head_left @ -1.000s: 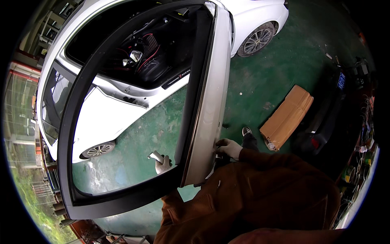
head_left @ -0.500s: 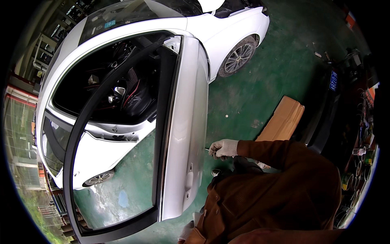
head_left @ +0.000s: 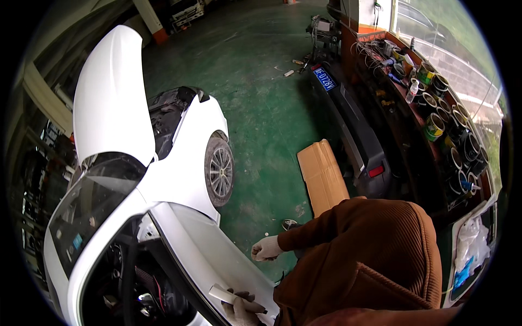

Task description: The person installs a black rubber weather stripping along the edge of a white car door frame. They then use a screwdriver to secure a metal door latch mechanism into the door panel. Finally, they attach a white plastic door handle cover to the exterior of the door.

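Work Status: Underway, Extent Undetermined

The gloved left hand (head_left: pixel 236 313), nearest the viewer, is wrapped around a pale elongated piece (head_left: pixel 222 294). The piece is located at the lower edge of the view, in front of the white car's (head_left: pixel 179 176) door (head_left: pixel 201 244); contact with the panel cannot be confirmed. The gloved right hand (head_left: pixel 265 248) is positioned beyond it, near the door's outer face, fingers curled (whether it is clenched or grasping a small part cannot be told).

Completed, as judged: the piece is in hand, and the bonnet (head_left: pixel 111 98) is raised, exposing the engine bay (head_left: pixel 168 111). Outstanding, as judged: the piece is not set down or fitted anywhere; the remaining work at the door cannot be determined.

Farther out, past the front wheel (head_left: pixel 219 174), a cardboard carton (head_left: pixel 322 171) lies on the green floor (head_left: pixel 261 108). Beside it is a detached dark bumper (head_left: pixel 353 122); beyond stands a bench (head_left: pixel 375 81) bearing open cans (head_left: pixel 434 127).
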The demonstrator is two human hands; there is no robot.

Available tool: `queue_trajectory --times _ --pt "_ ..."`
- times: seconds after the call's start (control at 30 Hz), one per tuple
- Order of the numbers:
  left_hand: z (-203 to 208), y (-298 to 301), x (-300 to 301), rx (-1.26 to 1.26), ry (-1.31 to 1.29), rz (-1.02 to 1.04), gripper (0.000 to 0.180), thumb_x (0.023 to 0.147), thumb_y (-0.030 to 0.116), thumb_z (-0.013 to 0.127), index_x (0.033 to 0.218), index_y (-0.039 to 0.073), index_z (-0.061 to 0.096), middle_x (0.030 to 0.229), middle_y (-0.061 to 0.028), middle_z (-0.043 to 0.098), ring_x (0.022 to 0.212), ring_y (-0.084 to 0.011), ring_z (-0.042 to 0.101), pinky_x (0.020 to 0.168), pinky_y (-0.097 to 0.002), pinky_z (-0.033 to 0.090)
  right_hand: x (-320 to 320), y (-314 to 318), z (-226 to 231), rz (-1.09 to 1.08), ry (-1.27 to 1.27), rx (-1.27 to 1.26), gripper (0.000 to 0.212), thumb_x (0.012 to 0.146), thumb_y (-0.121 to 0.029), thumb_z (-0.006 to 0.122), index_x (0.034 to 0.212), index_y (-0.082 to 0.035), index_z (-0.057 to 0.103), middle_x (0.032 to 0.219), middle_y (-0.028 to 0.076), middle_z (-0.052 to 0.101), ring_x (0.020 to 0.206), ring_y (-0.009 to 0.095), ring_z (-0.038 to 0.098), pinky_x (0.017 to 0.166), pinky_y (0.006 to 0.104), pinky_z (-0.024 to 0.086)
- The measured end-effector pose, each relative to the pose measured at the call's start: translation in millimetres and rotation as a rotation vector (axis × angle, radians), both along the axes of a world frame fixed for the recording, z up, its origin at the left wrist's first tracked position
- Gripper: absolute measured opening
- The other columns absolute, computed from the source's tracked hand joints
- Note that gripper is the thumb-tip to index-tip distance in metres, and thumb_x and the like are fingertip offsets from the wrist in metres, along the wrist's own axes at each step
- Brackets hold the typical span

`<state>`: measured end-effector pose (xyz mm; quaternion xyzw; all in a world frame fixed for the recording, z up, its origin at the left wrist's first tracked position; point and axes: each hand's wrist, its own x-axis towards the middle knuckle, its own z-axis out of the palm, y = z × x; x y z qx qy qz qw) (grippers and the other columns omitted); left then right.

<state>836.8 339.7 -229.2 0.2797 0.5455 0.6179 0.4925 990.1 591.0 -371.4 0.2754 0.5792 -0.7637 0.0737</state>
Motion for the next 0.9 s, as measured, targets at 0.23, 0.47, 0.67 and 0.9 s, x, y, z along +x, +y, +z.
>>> queue_trajectory --times 0.23,0.47,0.67,0.9 --pt "15.5 169.4 -77.5 -0.173 0.21 0.158 0.06 0.104 0.019 0.053 0.154 -0.009 0.036 0.127 -0.0237 0.067 0.105 -0.0309 0.069 0.093 -0.0428 0.056 33.1 140.5 -124.0 0.002 -0.422 0.448 0.039 0.096 -0.028 0.063 0.13 -0.011 0.068 0.108 0.011 0.075 0.09 0.031 0.074 0.079 0.0428 0.058" --pt "52.8 370.3 -188.6 0.052 0.335 0.451 0.038 0.103 0.022 0.057 0.13 -0.004 0.051 0.089 -0.0123 0.067 0.066 -0.0147 0.059 0.056 -0.0297 0.049 152.4 302.9 -157.3 -0.215 -0.78 0.297 0.042 0.096 -0.033 0.062 0.128 -0.008 0.071 0.117 0.013 0.077 0.098 0.032 0.076 0.085 0.0459 0.06" --pt "58.3 557.8 -398.5 -0.283 0.593 0.473 0.028 0.091 0.008 0.057 0.117 -0.002 0.056 0.084 -0.0131 0.062 0.067 -0.022 0.061 0.06 -0.0381 0.055 215.6 329.3 -165.3 -0.895 -0.759 0.084 0.027 0.098 -0.027 0.063 0.116 -0.009 0.072 0.085 0.011 0.074 0.07 0.024 0.071 0.061 0.0393 0.057" --pt "-32.9 736.9 -569.6 -1.082 2.057 -0.331 0.026 0.099 0.028 0.061 0.117 0.02 0.078 0.113 -0.0034 0.079 0.106 -0.025 0.074 0.087 -0.0492 0.052 245.9 213.2 -248.1 -0.343 -1.004 0.272 0.03 0.101 -0.028 0.063 0.117 -0.005 0.075 0.096 0.014 0.077 0.085 0.031 0.075 0.075 0.0468 0.059"
